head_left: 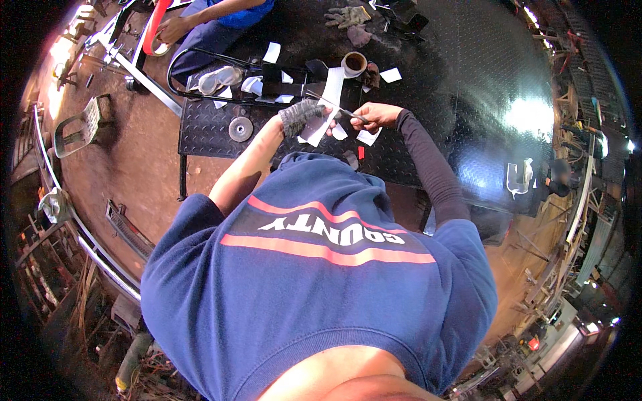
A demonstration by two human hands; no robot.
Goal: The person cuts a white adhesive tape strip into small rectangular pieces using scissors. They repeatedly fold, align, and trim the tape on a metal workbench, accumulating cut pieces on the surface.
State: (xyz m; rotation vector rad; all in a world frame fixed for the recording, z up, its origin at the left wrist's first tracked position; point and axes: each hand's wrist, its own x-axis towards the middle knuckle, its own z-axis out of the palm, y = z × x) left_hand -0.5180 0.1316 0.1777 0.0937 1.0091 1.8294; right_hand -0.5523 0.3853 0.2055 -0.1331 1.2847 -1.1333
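Observation:
My left hand (302, 119), in a grey fingerless glove, grips a long white paper strip (332, 88) over the black tread-plate table. In my right hand (378, 115), bare below a dark sleeve, is a pair of scissors (344, 111). Its blades reach left across the strip; whether they are parted or closed is too small to tell. White paper pieces (390, 75) lie scattered around both hands. A small red piece (361, 152) rests just below my right hand. Beyond the strip stands a round pot (345, 65) with brown contents.
A grey abrasive disc (241, 129) lies on the tread-plate table (207, 127) at left. Across it, another person (221, 27) sits holding a red band (153, 30) beside a metal frame. Gloves (348, 17) lie at the far side. A plastic chair (90, 123) stands left.

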